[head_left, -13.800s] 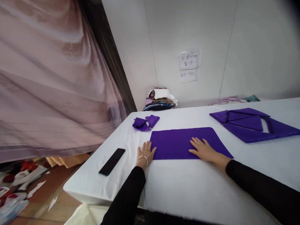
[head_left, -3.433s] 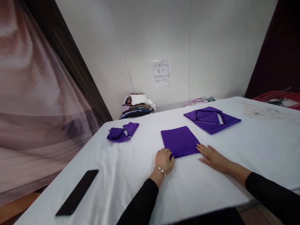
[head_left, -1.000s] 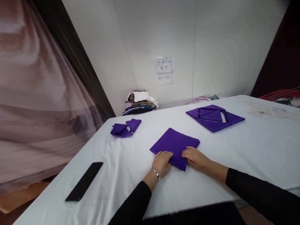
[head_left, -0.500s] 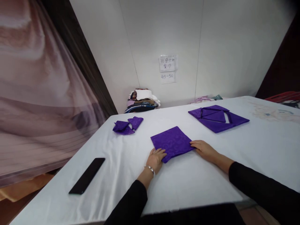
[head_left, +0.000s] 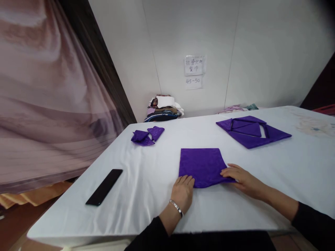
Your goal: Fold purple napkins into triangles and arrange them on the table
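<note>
A purple patterned cloth napkin (head_left: 202, 165), folded into a four-sided shape, lies on the white-covered table in front of me. At its near left corner, my left hand (head_left: 184, 191) is closed on the edge, fingers on top and a silver bracelet at the wrist. My right hand (head_left: 242, 179) pinches the near right corner, which is a little raised, with the thumb partly hidden beneath the cloth. The napkin's near edge bows slightly between the two hands.
A larger folded purple cloth (head_left: 248, 140) lies at the right rear. Small folded purple cloths (head_left: 142, 137) sit far left, above a flat black object (head_left: 104, 187). Stacked clothes (head_left: 164, 108) stand beyond the table, under paper signs (head_left: 194, 71). A pink curtain (head_left: 47, 104) hangs left.
The napkin has been turned so that its far edge runs level, and it lies nearer to me. Both hands moved with it, staying at its near corners. The view shifted slightly.
</note>
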Demonstrator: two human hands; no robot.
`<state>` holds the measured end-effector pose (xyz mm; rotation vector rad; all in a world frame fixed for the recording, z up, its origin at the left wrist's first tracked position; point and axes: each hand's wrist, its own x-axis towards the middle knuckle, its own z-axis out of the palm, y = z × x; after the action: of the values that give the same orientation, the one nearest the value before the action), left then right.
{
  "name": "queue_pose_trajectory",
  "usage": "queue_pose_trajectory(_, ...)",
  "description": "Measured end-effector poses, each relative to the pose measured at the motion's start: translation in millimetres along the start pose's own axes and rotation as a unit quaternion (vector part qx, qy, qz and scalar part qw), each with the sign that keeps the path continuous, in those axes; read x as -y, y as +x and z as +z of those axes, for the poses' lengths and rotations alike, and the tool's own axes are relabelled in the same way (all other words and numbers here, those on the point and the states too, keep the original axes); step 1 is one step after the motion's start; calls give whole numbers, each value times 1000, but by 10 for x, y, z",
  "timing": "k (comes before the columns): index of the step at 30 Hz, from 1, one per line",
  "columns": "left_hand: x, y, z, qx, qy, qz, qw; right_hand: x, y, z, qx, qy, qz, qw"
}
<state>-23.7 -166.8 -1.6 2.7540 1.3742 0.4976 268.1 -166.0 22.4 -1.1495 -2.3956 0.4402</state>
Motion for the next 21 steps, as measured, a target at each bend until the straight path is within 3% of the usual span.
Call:
queue_pose_trajectory(4, 15, -98, -44, -18, -2, -28, 999, 200, 311, -127, -22, 102, 84, 991)
queue_pose_trajectory(7, -8, -141, -114, -31, -28, -67, 997, 155, 701, -98, -31, 150, 122, 981)
queue_pose_trajectory(10, -21, -171, -180, -49, -52, -112, 991, 13, 1125, 33, -34, 168, 110, 979)
queue_pose_trajectory(14, 7, -233, -224, -65, -74, -170, 981, -124, 1575, 243, 24, 129, 71, 989)
queue_pose_trajectory(21, 117, -324, -198, -101, -105, -218, 965, -182, 1877, 518, 31, 75, 73, 994)
